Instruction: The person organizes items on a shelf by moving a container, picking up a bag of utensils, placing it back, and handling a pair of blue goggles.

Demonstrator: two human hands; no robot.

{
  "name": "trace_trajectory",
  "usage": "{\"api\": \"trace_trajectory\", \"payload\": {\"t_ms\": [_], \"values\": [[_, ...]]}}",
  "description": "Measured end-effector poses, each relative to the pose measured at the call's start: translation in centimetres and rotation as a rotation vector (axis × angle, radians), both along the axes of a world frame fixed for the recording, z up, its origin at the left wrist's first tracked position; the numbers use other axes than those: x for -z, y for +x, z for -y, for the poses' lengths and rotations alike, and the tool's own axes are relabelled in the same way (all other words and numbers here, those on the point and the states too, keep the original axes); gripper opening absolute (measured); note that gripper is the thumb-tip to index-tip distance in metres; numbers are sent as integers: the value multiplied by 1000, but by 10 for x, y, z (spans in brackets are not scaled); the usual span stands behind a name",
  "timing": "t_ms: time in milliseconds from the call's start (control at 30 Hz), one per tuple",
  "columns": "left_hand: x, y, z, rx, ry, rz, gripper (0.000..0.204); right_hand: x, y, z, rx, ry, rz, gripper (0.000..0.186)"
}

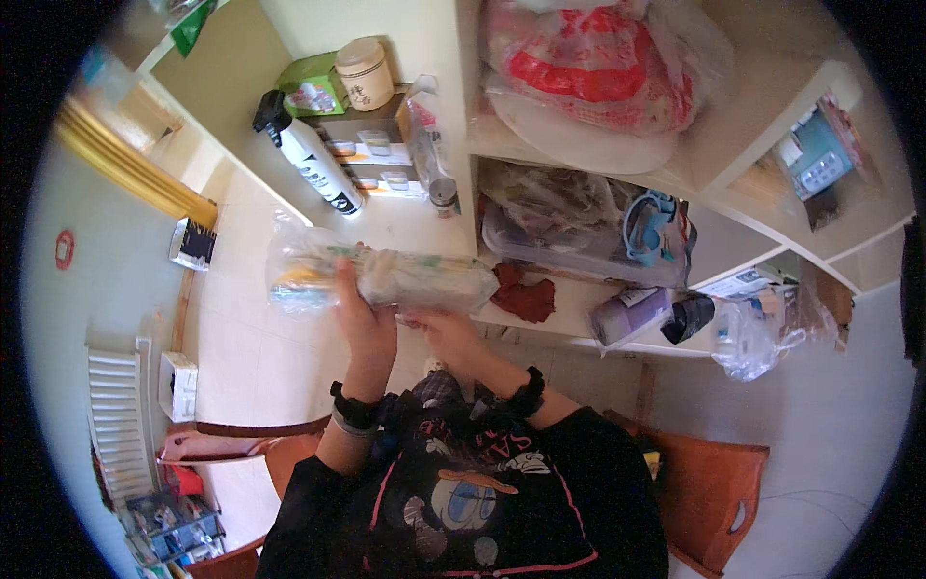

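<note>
A long bundle wrapped in clear plastic point(415, 278), with white, green and yellow showing through, is held level in front of the shelves. My left hand point(363, 314) grips it near its left part, thumb up over the near side. Below its middle, my right hand point(446, 338) has its fingers bent against the near underside of the wrap. The fingertips under the bundle are hidden. Just past the bundle's right end, a dark red cloth point(523, 293) lies on the shelf.
A black-capped spray can point(313, 159), a lidded tub point(365, 75) and a green box point(316, 85) stand in the left compartment. A plastic bin point(540, 236) and a purple package point(632, 317) sit to the right. Behind me is a wooden chair point(709, 482).
</note>
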State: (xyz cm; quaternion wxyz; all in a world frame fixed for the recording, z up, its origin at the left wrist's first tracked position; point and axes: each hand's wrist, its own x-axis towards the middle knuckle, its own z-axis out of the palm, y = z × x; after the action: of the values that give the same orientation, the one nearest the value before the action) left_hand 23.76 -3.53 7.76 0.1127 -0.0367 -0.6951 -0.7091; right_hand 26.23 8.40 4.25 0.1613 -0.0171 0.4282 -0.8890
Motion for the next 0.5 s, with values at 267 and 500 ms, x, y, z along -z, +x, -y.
{"api": "trace_trajectory", "payload": {"t_ms": [267,500], "values": [[10,14,-10,-52,287,23,49,-19,-9,0,-51,-489,106,34],[50,18,17,119,73,291,54,-4,-13,0,-102,-323,192,33]]}}
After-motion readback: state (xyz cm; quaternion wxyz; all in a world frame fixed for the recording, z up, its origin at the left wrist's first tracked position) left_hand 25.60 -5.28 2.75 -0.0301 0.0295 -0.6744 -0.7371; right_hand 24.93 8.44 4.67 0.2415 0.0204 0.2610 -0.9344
